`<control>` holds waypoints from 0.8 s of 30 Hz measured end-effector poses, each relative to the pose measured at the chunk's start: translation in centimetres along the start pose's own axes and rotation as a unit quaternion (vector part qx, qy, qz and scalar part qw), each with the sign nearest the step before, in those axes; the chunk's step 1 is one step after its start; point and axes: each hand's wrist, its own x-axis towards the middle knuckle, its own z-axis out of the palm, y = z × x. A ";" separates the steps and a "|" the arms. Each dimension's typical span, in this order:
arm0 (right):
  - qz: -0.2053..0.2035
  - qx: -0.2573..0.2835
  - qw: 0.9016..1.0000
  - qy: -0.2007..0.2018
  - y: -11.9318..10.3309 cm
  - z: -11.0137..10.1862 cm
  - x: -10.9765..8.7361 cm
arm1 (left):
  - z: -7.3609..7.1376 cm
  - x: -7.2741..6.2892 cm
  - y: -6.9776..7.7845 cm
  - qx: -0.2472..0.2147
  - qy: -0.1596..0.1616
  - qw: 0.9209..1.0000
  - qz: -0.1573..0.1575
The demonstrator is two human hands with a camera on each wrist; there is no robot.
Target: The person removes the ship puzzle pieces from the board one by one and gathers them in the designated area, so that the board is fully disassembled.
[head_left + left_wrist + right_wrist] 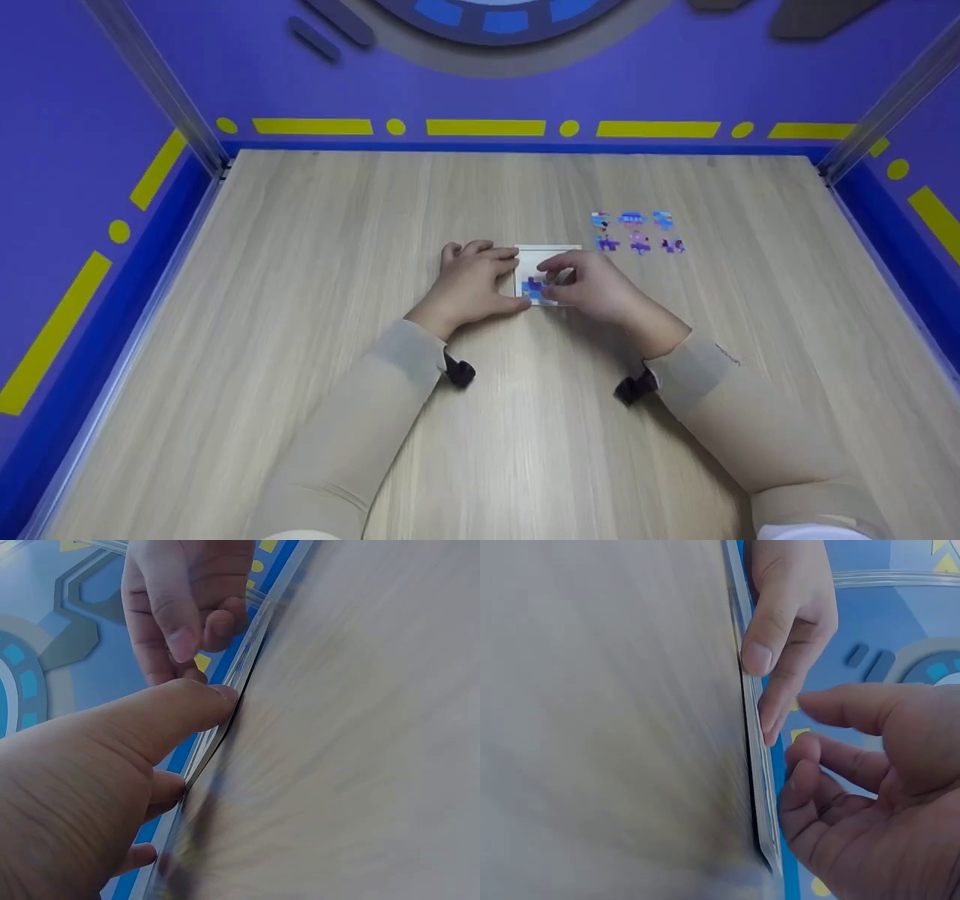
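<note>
A small white puzzle tray [547,247] lies on the table between both hands. My left hand [471,289] holds it at the left side, thumb at the near corner and fingertips by the far one. The thumb sits right on the tray's edge [217,727] in the left wrist view. Joined blue and purple jigsaw pieces [531,289] fill the tray's near left part. Over the tray's right side hovers my right hand [604,289]. Its thumb and index finger stand apart in the right wrist view, with no piece showing between them and the other fingers loosely curled.
Several loose jigsaw pieces [632,218] lie in two rows beyond the right hand, on the wood-grain table [337,225]. Blue-purple panels [487,97] with yellow marks wall in the back and sides. Black wrist mounts [636,388] hang under both sleeves.
</note>
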 end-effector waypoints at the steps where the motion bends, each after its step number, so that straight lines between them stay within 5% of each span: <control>1: -0.003 -0.008 1.000 -0.001 0.1 0.1 0.1 | 0.0 0.0 0.0 0.001 0.000 1.000 0.000; 24: -0.020 -0.120 0.993 -0.009 -0.1 1.6 0.6 | 0.0 -0.1 -0.1 -0.001 0.003 1.000 0.003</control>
